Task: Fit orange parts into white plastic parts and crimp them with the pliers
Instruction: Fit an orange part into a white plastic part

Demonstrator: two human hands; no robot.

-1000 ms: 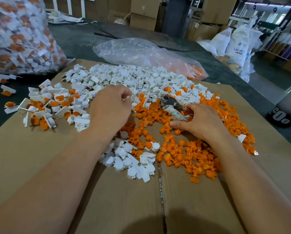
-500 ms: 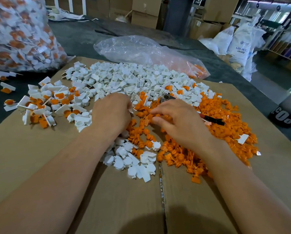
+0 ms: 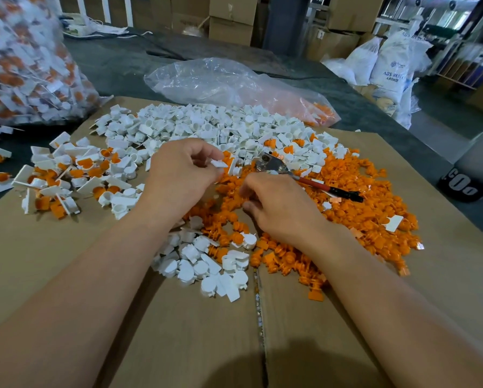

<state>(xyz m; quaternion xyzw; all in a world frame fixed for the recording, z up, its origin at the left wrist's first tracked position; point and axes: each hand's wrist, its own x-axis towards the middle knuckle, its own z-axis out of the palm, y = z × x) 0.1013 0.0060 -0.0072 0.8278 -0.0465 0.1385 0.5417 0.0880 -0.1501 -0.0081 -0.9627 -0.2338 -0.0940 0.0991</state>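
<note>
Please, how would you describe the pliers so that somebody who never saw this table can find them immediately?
Start at the brown cardboard sheet and go to the orange pile on its right half. The pliers lie on that pile, just beyond the right hand. They are the only metal thing there: grey head, thin red and black handle.

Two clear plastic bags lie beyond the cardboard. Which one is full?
The bag at far left, bulging with white-and-orange pieces. The other bag, behind the white heap, lies nearly flat, with a few orange parts at its right end.
</note>
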